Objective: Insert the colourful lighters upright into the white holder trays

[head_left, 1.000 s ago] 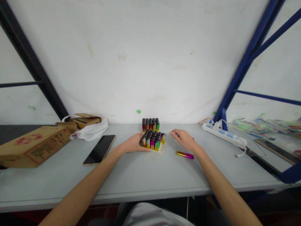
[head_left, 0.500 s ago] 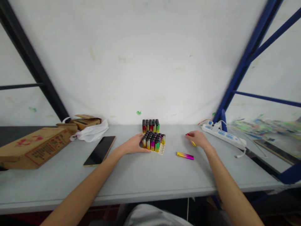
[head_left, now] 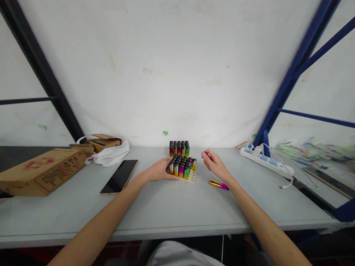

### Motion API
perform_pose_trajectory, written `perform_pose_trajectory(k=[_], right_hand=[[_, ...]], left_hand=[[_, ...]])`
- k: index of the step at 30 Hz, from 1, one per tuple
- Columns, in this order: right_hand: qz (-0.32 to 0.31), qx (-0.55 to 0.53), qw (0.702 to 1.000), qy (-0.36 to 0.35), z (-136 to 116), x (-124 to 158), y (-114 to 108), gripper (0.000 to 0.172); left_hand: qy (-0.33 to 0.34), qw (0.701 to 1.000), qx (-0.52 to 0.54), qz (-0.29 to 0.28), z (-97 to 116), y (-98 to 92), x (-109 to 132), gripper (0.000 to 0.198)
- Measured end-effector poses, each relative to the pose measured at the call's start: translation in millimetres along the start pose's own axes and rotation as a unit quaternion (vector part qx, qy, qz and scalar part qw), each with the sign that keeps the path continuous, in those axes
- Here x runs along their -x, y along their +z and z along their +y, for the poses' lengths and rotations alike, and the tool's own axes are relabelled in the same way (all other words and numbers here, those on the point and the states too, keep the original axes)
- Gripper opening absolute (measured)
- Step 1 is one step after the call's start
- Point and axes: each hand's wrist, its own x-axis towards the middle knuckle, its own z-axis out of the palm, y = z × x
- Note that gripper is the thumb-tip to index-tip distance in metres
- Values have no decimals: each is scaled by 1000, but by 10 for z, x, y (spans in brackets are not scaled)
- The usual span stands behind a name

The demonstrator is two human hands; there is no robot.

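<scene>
My left hand (head_left: 158,170) is closed around the left side of a pale tray (head_left: 192,177), thumb along its near edge. Several shiny multicoloured lighters (head_left: 181,171) stand upright in the tray, black tops up, and bare slots show at its right end. My right hand (head_left: 216,167) is raised just right of the tray, fingers pinched on a lighter (head_left: 206,153) of which only a bit of red shows. On the table below that hand lies a yellow-and-purple lighter (head_left: 218,184), its right end partly covered by my wrist.
Behind the tray stands a second block of upright lighters (head_left: 179,149). A phone (head_left: 119,177), a white plastic bag (head_left: 112,155) and a cardboard box (head_left: 44,170) are on the left. A white power strip (head_left: 266,161) with cables lies right, near a blue frame post (head_left: 288,81).
My right hand has moved left with the lighter, from the right side of the table to near the tray. My left hand stays on the tray. The view has shifted slightly.
</scene>
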Motion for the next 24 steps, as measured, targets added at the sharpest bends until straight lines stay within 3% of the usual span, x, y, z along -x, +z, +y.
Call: perform_pose_trajectory(k=[3,6,15,24], right_hand=[[63,121,990,-46,14,18,105,50],[94,172,979,-49,6,48,170,50],[108,197,973,-55,4,69,202,28],[113,207,970,-58,16,70,188,28]], left_hand=[[-1,1000,1,4,-2,0,2,81],[-1,1000,4,5,8,-4,6,79],[-18,1000,4,8,15,1,9,82],[-9,1000,2,6,16,-5,6,80]])
